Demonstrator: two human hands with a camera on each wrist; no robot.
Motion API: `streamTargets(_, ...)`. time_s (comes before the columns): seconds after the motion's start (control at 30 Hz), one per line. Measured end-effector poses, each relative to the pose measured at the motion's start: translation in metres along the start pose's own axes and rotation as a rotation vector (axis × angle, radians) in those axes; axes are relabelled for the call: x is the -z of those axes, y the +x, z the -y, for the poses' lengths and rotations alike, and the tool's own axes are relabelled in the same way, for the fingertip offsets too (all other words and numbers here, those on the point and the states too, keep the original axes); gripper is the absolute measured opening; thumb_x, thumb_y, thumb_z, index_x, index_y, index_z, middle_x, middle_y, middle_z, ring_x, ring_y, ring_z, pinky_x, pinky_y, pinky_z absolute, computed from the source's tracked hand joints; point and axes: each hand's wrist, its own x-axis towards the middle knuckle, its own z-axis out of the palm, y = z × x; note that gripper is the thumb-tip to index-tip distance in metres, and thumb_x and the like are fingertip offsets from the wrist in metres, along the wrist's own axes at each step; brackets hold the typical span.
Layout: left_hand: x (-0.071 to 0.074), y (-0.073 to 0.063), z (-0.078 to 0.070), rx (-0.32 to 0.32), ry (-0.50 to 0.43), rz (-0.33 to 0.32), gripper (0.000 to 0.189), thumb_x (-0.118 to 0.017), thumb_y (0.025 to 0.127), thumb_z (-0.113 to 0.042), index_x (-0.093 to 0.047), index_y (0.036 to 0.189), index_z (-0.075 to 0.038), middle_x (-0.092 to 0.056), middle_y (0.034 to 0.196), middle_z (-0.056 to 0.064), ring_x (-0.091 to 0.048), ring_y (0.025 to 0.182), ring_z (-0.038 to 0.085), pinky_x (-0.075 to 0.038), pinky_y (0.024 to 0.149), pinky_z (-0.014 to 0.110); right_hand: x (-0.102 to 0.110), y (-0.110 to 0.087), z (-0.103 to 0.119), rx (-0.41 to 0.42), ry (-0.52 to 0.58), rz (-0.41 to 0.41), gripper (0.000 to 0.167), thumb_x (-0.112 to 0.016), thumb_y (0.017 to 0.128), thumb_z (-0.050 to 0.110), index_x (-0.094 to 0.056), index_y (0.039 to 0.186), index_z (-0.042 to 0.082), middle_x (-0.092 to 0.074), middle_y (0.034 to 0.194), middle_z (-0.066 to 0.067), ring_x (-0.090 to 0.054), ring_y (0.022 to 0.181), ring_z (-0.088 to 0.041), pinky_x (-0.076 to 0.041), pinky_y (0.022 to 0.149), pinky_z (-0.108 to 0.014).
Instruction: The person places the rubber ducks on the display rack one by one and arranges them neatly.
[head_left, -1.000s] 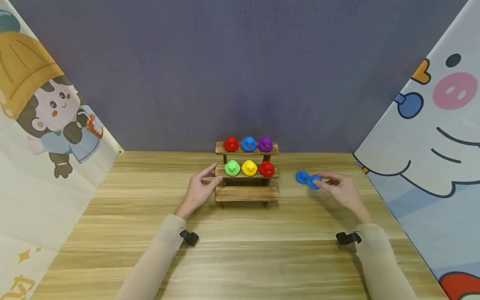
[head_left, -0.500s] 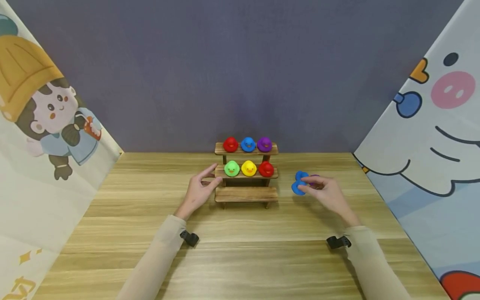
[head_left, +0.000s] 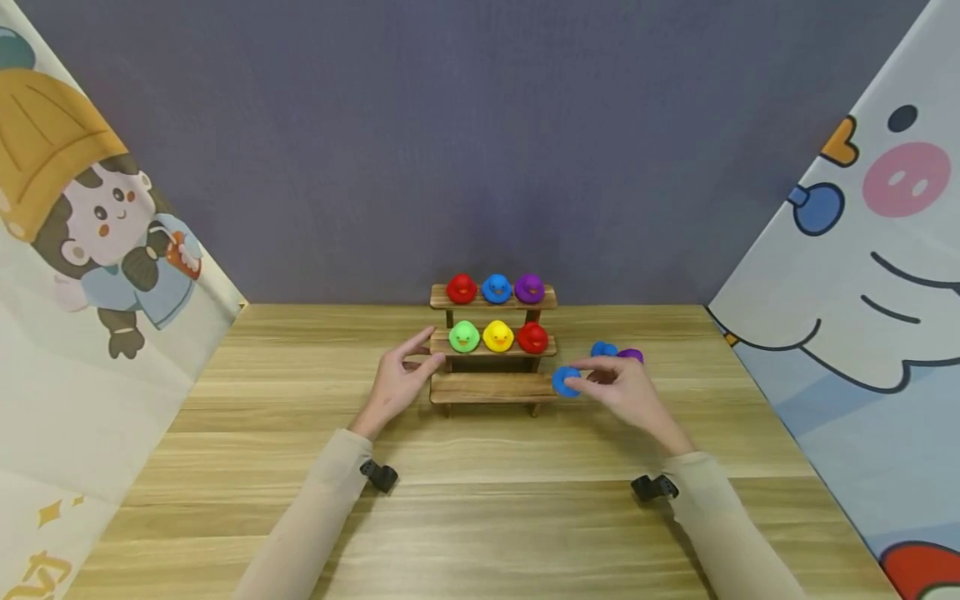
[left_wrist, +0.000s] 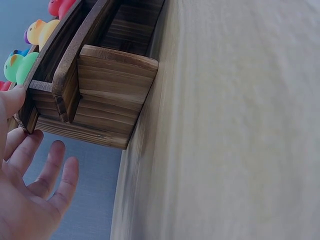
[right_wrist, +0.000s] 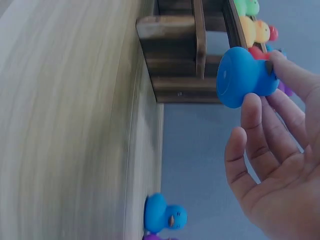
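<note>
My right hand (head_left: pixel 632 396) pinches a blue toy duck (head_left: pixel 562 382) between thumb and fingers, raised off the table beside the right end of a three-tier wooden stand (head_left: pixel 491 387). In the right wrist view the held blue duck (right_wrist: pixel 235 77) is tipped, its flat base turned outward. My left hand (head_left: pixel 397 379) grips the left end of the stand's middle tier, thumb in front and fingertips behind. Red, blue and purple ducks line the top tier; a green duck (head_left: pixel 464 337), a yellow duck (head_left: pixel 498 337) and a red duck (head_left: pixel 533 337) sit on the middle one. The bottom tier is bare.
Right of the stand, another blue duck (head_left: pixel 603 348) and a purple duck (head_left: pixel 632 355) lie on the wooden table (head_left: pixel 480 517), partly behind my right hand. A dark grey wall (head_left: pixel 480 150) rises close behind the stand. Printed panels flank both sides.
My right hand has carried the blue duck leftward from beside the other blue duck to the stand's right end, uncovering the purple duck. The left hand has stayed at the stand.
</note>
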Motion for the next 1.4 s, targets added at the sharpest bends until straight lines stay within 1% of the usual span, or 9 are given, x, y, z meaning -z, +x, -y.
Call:
streamTargets(0.23, -0.001, -0.001, 0.001, -0.004, 0.009, -0.004, 0.058, -0.074, 0.103, -0.029, -0.056, 0.157, -0.019, -0.061, 0.153, 0.015, -0.066, 0.124, 0.033, -0.06, 0.101, 0.053, -0.017, 0.004, 0.013, 0.011, 0.006, 0.02, 0.029, -0.088, 0.091, 0.031, -0.083, 0.115, 0.016, -0.081, 0.096, -0.005, -0.072, 0.079, -0.012, -0.059, 0.067, -0.025)
streamTargets(0.4, 0.0, -0.001, 0.0, -0.001, 0.007, -0.005, 0.058, -0.075, 0.102, -0.03, -0.056, 0.157, -0.02, -0.061, 0.154, 0.014, -0.066, 0.124, 0.033, -0.06, 0.102, 0.053, -0.028, 0.007, 0.02, 0.025, 0.018, 0.032, 0.028, -0.089, 0.089, 0.03, -0.084, 0.113, 0.016, -0.08, 0.093, -0.002, -0.07, 0.076, -0.014, -0.058, 0.065, -0.025)
streamTargets(0.57, 0.0, 0.0, 0.001, 0.0, -0.004, -0.009, 0.059, -0.075, 0.102, -0.03, -0.056, 0.156, -0.017, -0.062, 0.153, 0.014, -0.066, 0.124, 0.033, -0.06, 0.102, 0.054, -0.041, 0.01, 0.027, 0.025, 0.04, 0.05, 0.029, -0.089, 0.09, 0.029, -0.084, 0.115, 0.015, -0.081, 0.093, -0.001, -0.07, 0.077, -0.014, -0.057, 0.065, -0.024)
streamTargets(0.73, 0.0, 0.001, 0.002, -0.003, -0.007, -0.012, 0.059, -0.075, 0.102, -0.029, -0.056, 0.156, -0.016, -0.062, 0.152, 0.014, -0.066, 0.123, 0.033, -0.06, 0.101, 0.054, -0.056, 0.015, 0.037, 0.037, 0.07, 0.083, 0.029, -0.088, 0.09, 0.028, -0.083, 0.116, 0.015, -0.081, 0.091, -0.002, -0.07, 0.077, -0.016, -0.057, 0.066, -0.023)
streamTargets(0.9, 0.0, 0.0, 0.001, 0.0, -0.002, -0.012, 0.057, -0.074, 0.103, -0.028, -0.056, 0.156, -0.017, -0.061, 0.153, 0.014, -0.066, 0.123, 0.033, -0.06, 0.101, 0.052, -0.072, 0.021, 0.047, 0.053, 0.087, 0.126, 0.029, -0.088, 0.091, 0.029, -0.083, 0.117, 0.017, -0.079, 0.088, -0.001, -0.07, 0.074, -0.016, -0.057, 0.063, -0.024)
streamTargets(0.97, 0.0, -0.001, 0.001, -0.001, 0.002, -0.012, 0.057, -0.074, 0.103, -0.028, -0.056, 0.156, -0.016, -0.061, 0.154, 0.015, -0.066, 0.123, 0.033, -0.06, 0.101, 0.052, -0.078, 0.024, 0.049, 0.064, 0.089, 0.131, 0.029, -0.088, 0.091, 0.029, -0.083, 0.116, 0.017, -0.079, 0.087, 0.0, -0.069, 0.073, -0.016, -0.057, 0.062, -0.025)
streamTargets(1.13, 0.0, -0.001, 0.0, -0.005, 0.001, -0.016, 0.058, -0.074, 0.103, -0.028, -0.056, 0.156, -0.013, -0.061, 0.153, 0.015, -0.066, 0.123, 0.033, -0.059, 0.101, 0.055, -0.092, 0.032, 0.056, 0.095, 0.085, 0.132, 0.03, -0.089, 0.09, 0.03, -0.084, 0.116, 0.017, -0.079, 0.088, 0.001, -0.07, 0.073, -0.013, -0.059, 0.064, -0.025)
streamTargets(1.4, 0.0, -0.002, 0.0, 0.009, -0.009, -0.006, 0.058, -0.074, 0.103, -0.03, -0.056, 0.157, -0.016, -0.061, 0.153, 0.016, -0.066, 0.123, 0.036, -0.061, 0.099, 0.056, -0.107, 0.042, 0.064, 0.118, 0.064, 0.148, 0.031, -0.089, 0.089, 0.034, -0.084, 0.116, 0.018, -0.08, 0.088, 0.004, -0.071, 0.075, -0.01, -0.06, 0.065, -0.025)
